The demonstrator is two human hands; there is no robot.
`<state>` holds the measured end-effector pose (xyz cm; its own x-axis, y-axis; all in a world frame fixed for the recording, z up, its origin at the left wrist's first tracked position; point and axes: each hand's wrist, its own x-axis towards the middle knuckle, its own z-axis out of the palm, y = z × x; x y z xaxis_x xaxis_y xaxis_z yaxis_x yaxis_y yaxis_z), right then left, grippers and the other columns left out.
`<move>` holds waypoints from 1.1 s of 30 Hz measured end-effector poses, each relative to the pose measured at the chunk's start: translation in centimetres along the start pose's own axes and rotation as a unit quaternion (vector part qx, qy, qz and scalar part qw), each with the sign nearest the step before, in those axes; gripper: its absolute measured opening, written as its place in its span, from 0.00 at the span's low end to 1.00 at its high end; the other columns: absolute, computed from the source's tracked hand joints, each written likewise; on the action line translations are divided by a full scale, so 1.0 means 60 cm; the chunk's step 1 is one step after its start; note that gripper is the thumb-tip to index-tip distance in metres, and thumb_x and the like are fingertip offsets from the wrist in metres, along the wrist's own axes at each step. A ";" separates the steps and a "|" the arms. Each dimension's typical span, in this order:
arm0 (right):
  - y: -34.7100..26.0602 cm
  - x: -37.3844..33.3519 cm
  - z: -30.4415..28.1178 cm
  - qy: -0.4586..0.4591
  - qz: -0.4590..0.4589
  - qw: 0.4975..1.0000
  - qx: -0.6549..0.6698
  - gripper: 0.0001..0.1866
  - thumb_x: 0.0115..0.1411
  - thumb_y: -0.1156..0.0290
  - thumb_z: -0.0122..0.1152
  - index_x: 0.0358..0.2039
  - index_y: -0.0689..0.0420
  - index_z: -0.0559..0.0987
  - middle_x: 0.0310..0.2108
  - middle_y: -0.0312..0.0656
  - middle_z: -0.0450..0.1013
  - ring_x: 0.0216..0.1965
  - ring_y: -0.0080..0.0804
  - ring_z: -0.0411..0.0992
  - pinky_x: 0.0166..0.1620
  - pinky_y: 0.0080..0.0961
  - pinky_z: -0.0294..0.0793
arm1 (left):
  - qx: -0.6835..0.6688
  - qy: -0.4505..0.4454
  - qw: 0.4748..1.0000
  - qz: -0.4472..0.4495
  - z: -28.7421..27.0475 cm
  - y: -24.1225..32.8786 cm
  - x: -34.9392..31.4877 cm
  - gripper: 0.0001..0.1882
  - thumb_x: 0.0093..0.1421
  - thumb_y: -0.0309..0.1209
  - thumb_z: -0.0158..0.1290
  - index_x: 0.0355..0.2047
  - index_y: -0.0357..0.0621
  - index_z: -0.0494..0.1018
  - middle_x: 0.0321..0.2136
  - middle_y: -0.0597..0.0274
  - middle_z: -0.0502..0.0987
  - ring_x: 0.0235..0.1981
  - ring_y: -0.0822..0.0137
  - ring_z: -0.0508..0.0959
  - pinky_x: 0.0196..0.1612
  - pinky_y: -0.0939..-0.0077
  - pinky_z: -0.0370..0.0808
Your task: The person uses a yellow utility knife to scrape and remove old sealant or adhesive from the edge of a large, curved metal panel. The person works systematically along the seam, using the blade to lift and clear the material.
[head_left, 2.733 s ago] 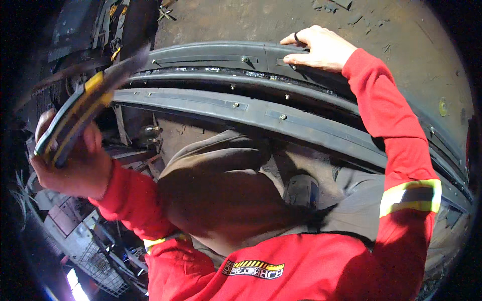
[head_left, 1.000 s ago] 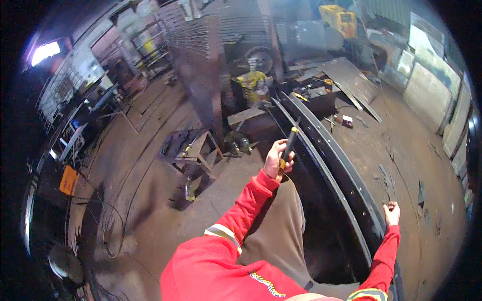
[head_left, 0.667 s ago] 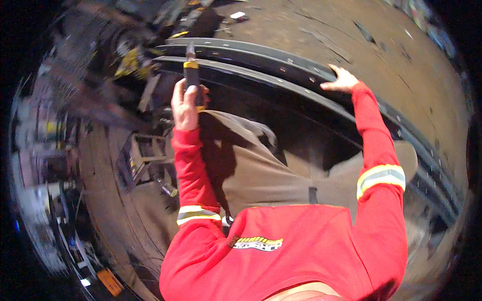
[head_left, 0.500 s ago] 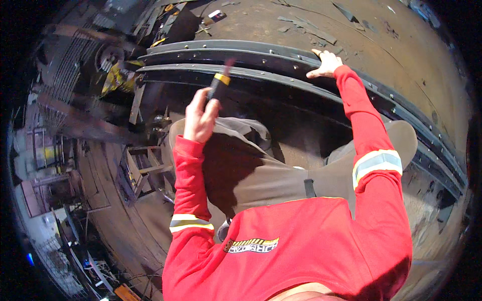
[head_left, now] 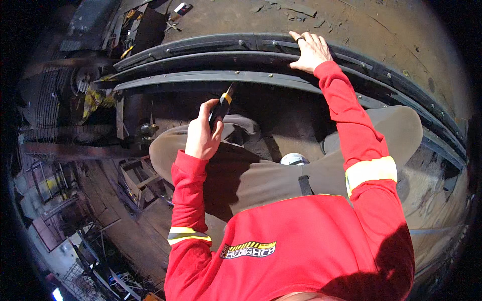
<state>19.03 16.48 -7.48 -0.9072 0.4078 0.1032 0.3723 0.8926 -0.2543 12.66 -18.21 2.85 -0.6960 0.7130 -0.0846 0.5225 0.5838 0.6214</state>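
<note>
That red cloth top (head_left: 316, 236) wears a yellow-and-black striped rectangular patch (head_left: 249, 249); the slim black hand tool (head_left: 219, 111), a yellow collar (head_left: 227, 97).

The left hand (head_left: 203, 136) there grips a black-and-yellow tool (head_left: 220, 108); the right hand (head_left: 312, 53) lies over a dark rail (head_left: 211, 45).

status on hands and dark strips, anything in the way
Left hand gripping yellow-banded tool. Right hand spread on far strip. Right knee overlapping near strip in view.

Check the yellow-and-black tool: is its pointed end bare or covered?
Bare: past the yellow band of the tool, gripped in the left hand, a narrow tip sticks out uncovered.
</note>
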 end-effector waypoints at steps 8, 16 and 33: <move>-0.003 0.010 -0.016 -0.042 -0.001 0.999 0.034 0.50 0.39 0.51 0.74 0.64 0.50 0.65 0.57 0.45 0.67 0.60 0.42 0.63 0.63 0.38 0.58 | 0.006 -0.048 0.998 0.042 -0.018 0.013 0.061 0.22 0.61 0.21 0.47 0.56 0.43 0.66 0.24 0.60 0.76 0.22 0.73 0.74 0.28 0.74 0.72; 0.032 0.032 -0.030 -0.082 0.013 0.992 0.091 0.44 0.39 0.50 0.74 0.58 0.54 0.73 0.51 0.46 0.74 0.53 0.42 0.71 0.59 0.39 0.68 | 0.112 -0.261 0.959 -0.004 -0.055 0.108 0.260 0.20 0.61 0.26 0.46 0.54 0.47 0.72 0.18 0.67 0.71 0.13 0.78 0.68 0.16 0.78 0.66; 0.018 0.033 -0.018 -0.066 -0.003 0.986 0.151 0.46 0.36 0.56 0.77 0.59 0.48 0.72 0.57 0.46 0.69 0.59 0.43 0.65 0.63 0.39 0.61 | 0.115 -0.360 0.924 -0.054 -0.024 0.073 0.345 0.20 0.59 0.24 0.46 0.53 0.43 0.73 0.18 0.66 0.71 0.16 0.78 0.68 0.21 0.78 0.68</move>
<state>17.86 18.43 -6.52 -0.9341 0.3567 -0.0158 0.3102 0.7888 -0.5306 -0.14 -1.45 4.95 -0.2852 0.6706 -0.6848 0.6167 0.6753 0.4045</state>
